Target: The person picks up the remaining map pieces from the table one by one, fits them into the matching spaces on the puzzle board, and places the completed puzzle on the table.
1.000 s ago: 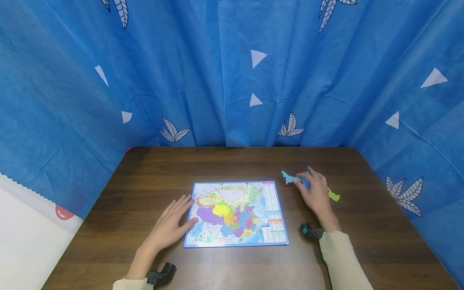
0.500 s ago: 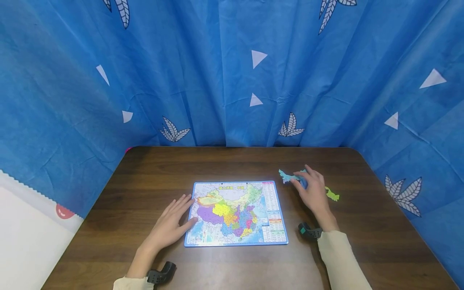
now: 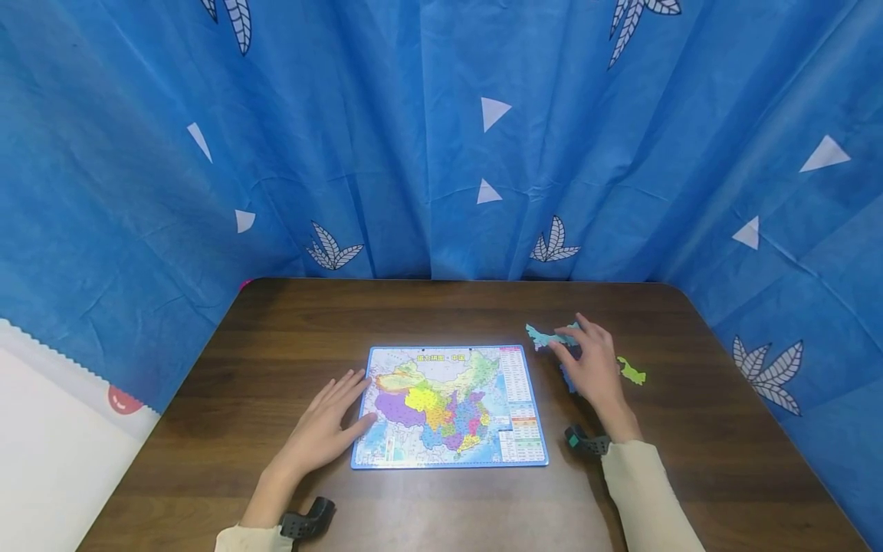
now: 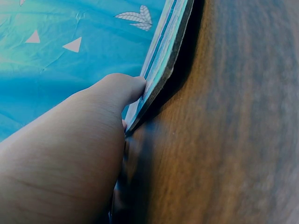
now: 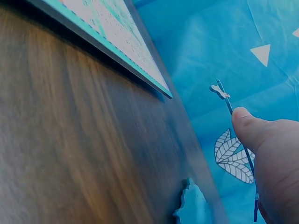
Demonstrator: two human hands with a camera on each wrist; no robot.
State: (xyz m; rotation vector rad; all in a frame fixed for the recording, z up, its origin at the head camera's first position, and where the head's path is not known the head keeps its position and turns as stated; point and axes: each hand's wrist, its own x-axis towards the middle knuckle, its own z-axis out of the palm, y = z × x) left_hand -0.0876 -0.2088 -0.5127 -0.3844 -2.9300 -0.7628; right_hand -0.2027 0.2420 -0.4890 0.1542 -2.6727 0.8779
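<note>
A map puzzle board (image 3: 441, 418) with a blue border lies on the table. Across its left edge rests my left hand (image 3: 324, 425), fingers spread; in the left wrist view the thumb (image 4: 133, 87) touches the board's rim. My right hand (image 3: 595, 368), right of the board, pinches a long, light blue puzzle piece (image 3: 540, 337) between thumb and fingers. Seen edge-on in the right wrist view, that light blue piece (image 5: 225, 95) is held up off the table. Beneath the hand, a darker blue puzzle piece (image 3: 567, 379) lies partly hidden.
A yellow-green puzzle piece (image 3: 631, 372) lies on the wooden table (image 3: 310, 314) just right of the right hand. Behind the table hangs a blue curtain (image 3: 386, 138) with leaf and triangle prints. Each wrist wears a black device, such as the left wrist's camera (image 3: 308, 519).
My right hand has moved slightly left with the light blue piece, and more of the darker blue piece shows below it. The left hand and the board have stayed in place.
</note>
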